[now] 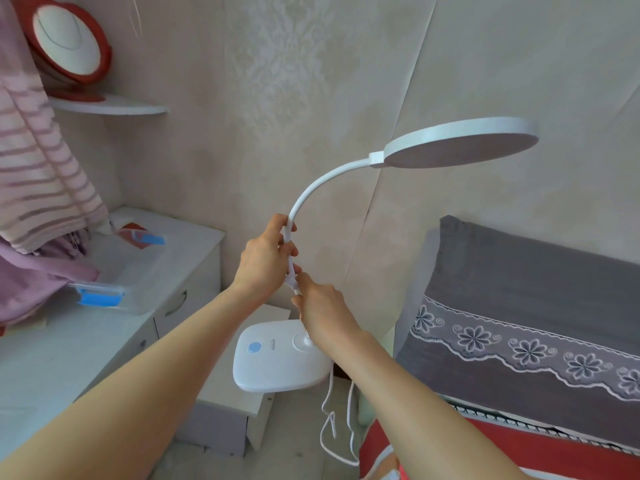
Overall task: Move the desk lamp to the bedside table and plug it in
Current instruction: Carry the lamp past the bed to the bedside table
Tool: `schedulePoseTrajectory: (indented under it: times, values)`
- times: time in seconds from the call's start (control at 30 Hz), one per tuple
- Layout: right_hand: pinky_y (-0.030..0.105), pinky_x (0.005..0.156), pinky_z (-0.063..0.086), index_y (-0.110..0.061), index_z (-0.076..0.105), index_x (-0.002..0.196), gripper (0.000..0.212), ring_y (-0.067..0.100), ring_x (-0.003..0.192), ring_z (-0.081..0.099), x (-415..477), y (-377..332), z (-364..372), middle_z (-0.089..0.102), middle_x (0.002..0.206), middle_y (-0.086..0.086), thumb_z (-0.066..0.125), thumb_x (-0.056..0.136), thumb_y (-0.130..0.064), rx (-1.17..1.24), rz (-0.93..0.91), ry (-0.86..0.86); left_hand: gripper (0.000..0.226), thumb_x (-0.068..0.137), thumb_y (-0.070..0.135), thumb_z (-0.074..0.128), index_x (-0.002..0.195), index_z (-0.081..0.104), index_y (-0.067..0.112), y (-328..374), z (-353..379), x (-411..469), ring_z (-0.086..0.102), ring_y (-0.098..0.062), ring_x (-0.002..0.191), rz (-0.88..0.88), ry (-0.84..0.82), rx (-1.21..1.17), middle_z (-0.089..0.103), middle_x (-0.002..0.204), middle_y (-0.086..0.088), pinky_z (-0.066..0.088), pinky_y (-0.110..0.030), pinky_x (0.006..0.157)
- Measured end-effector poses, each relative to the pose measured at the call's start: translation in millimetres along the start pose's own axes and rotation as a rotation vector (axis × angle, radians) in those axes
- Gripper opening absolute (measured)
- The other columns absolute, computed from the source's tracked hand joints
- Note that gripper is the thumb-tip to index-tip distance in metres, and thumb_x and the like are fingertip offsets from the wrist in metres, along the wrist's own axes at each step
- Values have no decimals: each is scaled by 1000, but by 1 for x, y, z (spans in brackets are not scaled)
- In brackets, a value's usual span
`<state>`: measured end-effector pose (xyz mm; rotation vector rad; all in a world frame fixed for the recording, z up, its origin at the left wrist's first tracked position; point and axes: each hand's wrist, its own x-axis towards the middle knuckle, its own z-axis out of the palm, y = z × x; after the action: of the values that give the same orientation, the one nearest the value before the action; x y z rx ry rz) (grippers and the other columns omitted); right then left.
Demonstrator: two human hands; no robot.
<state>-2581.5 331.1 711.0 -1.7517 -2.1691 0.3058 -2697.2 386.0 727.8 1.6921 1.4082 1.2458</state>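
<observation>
While the cord point(332, 427) hangs in loose loops closest to me, at six o'clock from the hands and beside the red bedding point(398, 455), I judge the step in hand is sorting that cord before the lamp point(375, 157) goes down.

The right hand point(322, 310) has its fingers curled and pinches a white piece point(294, 282) just under the other hand. Plug or cord end, I cannot tell which. At eleven o'clock from it, the left hand point(268, 251) is wrapped round the neck point(292, 216) and carries the lamp upright.

The base point(277, 362) lies below the right wrist, over the low table point(221, 407) between desk and bed. Its right edge juts past the top, and I cannot tell whether it rests there or floats.

To do this well, I would hold the left grip firm, since the head point(464, 143) reaches far out at two o'clock and will want to tip. Let the cord fall free at the back so it is not trapped under the base, then set the base square and fully on the top. No socket shows from here, so that wants finding before the cord is paid out.

Further off, the desk point(104, 341) at nine o'clock bears a clear box point(117, 271) with blue clips. A grey pillow point(519, 289) leans at three o'clock. On the far wall at ten o'clock a shelf point(138, 108) holds a red mirror point(65, 39).
</observation>
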Motion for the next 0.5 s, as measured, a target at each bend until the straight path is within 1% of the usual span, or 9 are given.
schedulePoseTrajectory:
  times: [0.1,0.2,0.3,0.37,0.43,0.5]
  values:
    - [35,68,41,-12,39,134,34,39,93,60,18,9,6,63,103,22,38,101,-13,9,6,-27,26,97,8,41,99,47,33,-10,7,15,72,-22,57,-19,3,-2,66,85,-5,62,-36,60]
    - [37,69,43,-10,42,128,28,39,91,59,37,16,14,63,101,22,38,101,-14,18,16,-39,26,97,8,41,100,47,33,-22,12,32,72,-21,57,-30,-2,6,66,84,-5,61,-34,59]
    - [34,65,38,-8,42,126,27,37,87,58,60,21,22,63,100,21,38,101,-14,28,25,-42,25,96,9,40,100,47,33,-34,14,56,72,-19,56,-26,-25,20,66,83,-4,60,-32,58]
    - [32,65,34,-8,42,127,27,33,82,55,73,24,26,63,100,20,39,100,-14,28,34,-33,25,97,10,41,99,47,34,-40,16,70,71,-18,55,-22,-40,24,66,83,-3,61,-33,58]
    - [32,64,34,-9,42,126,27,30,78,52,91,27,29,62,98,19,38,100,-14,35,52,-26,26,96,9,42,99,47,34,-46,17,88,71,-18,55,-17,-57,26,66,82,-2,61,-36,60]
    - [33,63,35,-10,42,126,27,32,79,54,111,29,32,62,97,19,38,100,-14,37,74,-22,27,96,7,42,99,47,33,-53,17,108,72,-19,56,-4,-72,36,65,81,-2,61,-38,61]
